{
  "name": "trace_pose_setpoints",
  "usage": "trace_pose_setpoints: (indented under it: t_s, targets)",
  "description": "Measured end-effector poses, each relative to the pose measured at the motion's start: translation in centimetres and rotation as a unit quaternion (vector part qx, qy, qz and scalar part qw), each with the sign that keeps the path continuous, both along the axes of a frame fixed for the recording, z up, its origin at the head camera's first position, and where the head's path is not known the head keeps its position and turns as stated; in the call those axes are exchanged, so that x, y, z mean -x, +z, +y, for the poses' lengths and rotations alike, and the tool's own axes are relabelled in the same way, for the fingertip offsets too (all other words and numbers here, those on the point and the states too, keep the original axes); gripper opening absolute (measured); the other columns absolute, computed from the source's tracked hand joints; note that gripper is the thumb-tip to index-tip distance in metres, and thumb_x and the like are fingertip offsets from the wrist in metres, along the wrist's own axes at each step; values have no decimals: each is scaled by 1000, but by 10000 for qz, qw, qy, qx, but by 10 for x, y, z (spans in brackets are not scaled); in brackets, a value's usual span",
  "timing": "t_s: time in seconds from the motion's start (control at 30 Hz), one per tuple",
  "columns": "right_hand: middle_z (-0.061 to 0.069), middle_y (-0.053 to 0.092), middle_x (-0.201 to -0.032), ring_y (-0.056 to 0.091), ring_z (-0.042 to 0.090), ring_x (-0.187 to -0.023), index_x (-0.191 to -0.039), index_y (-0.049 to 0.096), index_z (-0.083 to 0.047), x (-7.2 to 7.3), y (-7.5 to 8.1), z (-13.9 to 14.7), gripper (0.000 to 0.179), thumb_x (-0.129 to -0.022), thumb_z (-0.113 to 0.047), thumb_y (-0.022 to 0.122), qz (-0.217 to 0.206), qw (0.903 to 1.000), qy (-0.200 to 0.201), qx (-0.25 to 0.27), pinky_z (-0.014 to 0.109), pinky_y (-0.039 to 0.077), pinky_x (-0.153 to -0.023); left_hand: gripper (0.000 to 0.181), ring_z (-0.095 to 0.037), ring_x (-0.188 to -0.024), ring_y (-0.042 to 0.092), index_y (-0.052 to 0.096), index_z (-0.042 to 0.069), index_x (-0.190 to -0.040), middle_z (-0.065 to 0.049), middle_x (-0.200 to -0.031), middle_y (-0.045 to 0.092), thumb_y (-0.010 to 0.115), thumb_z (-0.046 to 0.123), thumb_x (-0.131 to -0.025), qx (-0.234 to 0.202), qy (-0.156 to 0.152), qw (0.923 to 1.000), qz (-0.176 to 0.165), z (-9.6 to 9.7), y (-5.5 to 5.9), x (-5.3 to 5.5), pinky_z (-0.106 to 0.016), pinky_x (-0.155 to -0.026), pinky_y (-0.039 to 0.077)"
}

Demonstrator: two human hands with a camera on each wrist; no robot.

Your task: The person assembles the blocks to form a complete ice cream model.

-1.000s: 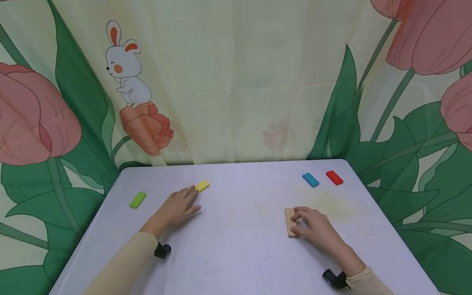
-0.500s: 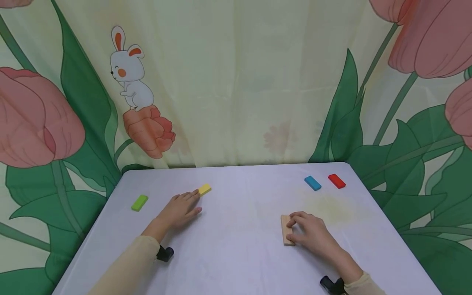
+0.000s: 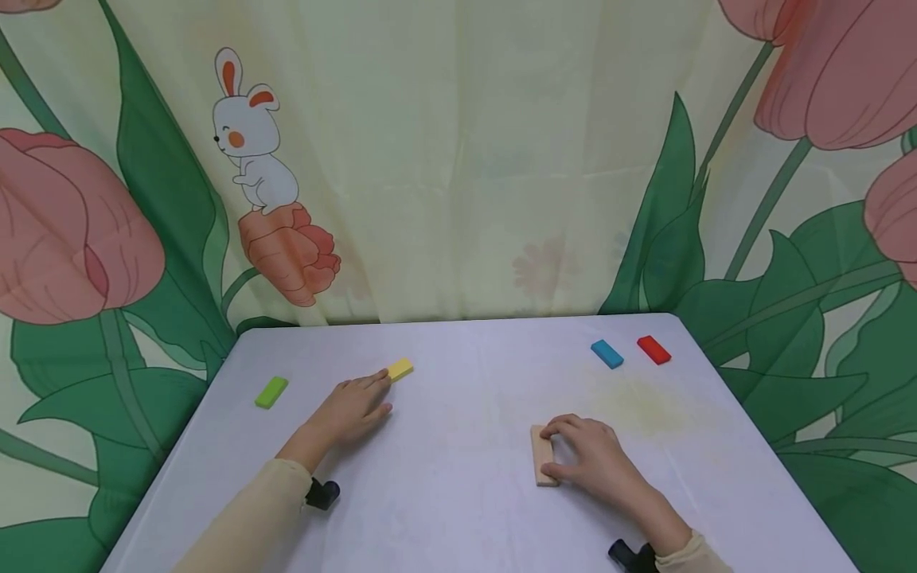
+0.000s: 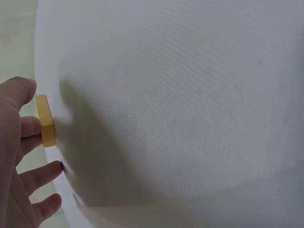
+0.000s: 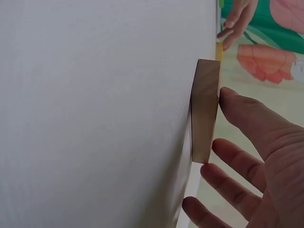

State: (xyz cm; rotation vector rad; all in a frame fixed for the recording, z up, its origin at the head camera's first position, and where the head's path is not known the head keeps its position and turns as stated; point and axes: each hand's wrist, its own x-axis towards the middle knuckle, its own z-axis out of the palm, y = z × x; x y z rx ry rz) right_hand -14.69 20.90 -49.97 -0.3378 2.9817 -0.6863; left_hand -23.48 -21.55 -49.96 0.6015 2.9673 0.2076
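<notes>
My left hand (image 3: 354,407) reaches over the left part of the table with fingers extended. Its fingertips touch a small yellow block (image 3: 402,369), whose near end they cover. In the left wrist view the yellow block (image 4: 45,121) lies by the fingers, with the thumb apart above it. On the right, a larger plain wooden block (image 3: 542,457) lies flat beside my right hand (image 3: 596,455). Thumb and fingertips rest on the wooden block (image 5: 205,111) along its upper face in the right wrist view, without wrapping round it.
A green block (image 3: 271,392) lies at the left of the white-covered table (image 3: 458,509). Blue (image 3: 607,354) and red (image 3: 654,350) blocks lie near the back right corner. A printed curtain (image 3: 458,175) with tulips and a rabbit hangs behind the table.
My right hand has slid the wooden block left and slightly toward me. The left hand stays nearly still at the yellow block. The whole head view shifted slightly at first.
</notes>
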Motion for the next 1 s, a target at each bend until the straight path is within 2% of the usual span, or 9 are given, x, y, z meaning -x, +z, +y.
trace_pose_setpoints:
  t_s: [0.37, 0.73, 1.0]
  targets:
    - [-9, 66, -124, 58, 24, -126, -109, 71, -33, -4, 0, -15, 43, -73, -46, 92, -142, 9998, 106, 83, 64, 35, -112, 61, -36, -149, 41, 44, 7, -156, -10, -166, 37, 55, 40, -105, 31, 39, 10000, -67, 4, -1, -2, -58, -119, 38]
    - [-12, 64, -123, 56, 25, -124, -110, 69, -33, -8, -3, -29, 45, -74, -50, 90, 26, 9988, 493, 12, 64, 35, -111, 62, -37, -148, 42, 44, 7, -156, -9, -167, 36, 57, 39, -105, 9, 48, 9999, -129, 9, 3, -5, -58, -119, 38]
    - [-12, 64, -124, 56, 25, -124, -109, 69, -33, -11, -5, -36, 45, -74, -50, 90, -12, 9984, 572, 31, 64, 34, -113, 60, -36, -146, 45, 47, 7, -154, -9, -165, 40, 60, 34, -103, 49, -87, 9999, -27, 16, 1, -6, -57, -117, 41]
